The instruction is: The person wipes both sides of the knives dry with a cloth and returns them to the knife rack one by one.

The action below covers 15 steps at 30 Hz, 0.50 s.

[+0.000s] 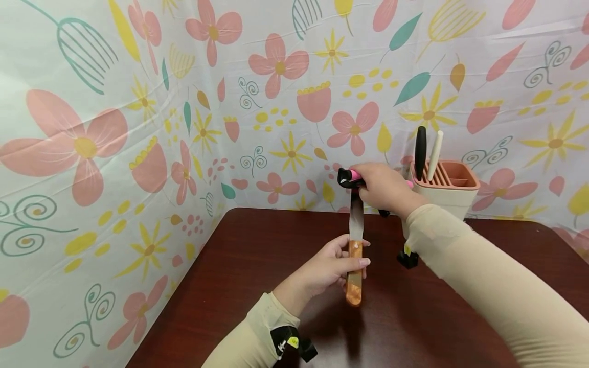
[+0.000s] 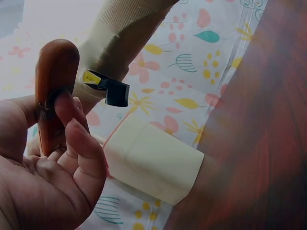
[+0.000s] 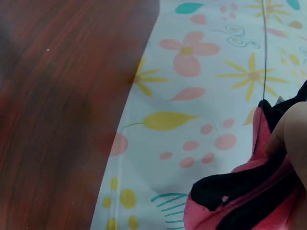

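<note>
My left hand holds a knife by its orange-brown handle, blade pointing up and away above the table. Around the blade's far end, my right hand grips a folded pink and black cloth; the tip is hidden there. In the left wrist view the fingers of the left hand curl about the brown handle. The right wrist view shows the pink and black cloth bunched under the right hand, with the blade edge-on as a thin line.
A cream knife block with an orange slotted top stands at the back right, behind the right forearm. It holds a black-handled tool and a white-handled one. Flowered sheeting backs the dark wooden table.
</note>
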{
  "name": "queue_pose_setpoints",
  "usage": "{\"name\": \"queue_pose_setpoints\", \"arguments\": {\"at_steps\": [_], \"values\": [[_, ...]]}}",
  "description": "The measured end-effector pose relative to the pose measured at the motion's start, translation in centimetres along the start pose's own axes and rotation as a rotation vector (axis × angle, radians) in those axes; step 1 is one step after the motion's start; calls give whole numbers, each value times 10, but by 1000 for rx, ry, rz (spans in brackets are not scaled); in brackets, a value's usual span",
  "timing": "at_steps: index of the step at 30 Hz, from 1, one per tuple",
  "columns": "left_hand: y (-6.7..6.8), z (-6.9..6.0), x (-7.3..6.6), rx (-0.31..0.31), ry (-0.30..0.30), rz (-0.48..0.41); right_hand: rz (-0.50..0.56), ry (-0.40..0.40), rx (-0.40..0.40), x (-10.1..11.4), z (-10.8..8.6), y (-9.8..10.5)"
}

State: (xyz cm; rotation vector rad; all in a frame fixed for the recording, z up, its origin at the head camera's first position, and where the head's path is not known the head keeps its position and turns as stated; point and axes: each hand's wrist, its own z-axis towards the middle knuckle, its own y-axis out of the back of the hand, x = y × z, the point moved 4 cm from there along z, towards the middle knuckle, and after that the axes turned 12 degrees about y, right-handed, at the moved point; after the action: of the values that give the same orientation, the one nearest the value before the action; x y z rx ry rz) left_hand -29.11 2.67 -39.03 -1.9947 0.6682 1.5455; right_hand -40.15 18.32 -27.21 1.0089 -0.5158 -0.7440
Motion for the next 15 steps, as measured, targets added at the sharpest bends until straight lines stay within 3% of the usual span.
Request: {"name": "queue_pose_setpoints", "arguments": {"at_steps": [15], "values": [[-2, -3, -3, 17, -2, -4, 48, 25, -35, 3, -13, -9]]}}
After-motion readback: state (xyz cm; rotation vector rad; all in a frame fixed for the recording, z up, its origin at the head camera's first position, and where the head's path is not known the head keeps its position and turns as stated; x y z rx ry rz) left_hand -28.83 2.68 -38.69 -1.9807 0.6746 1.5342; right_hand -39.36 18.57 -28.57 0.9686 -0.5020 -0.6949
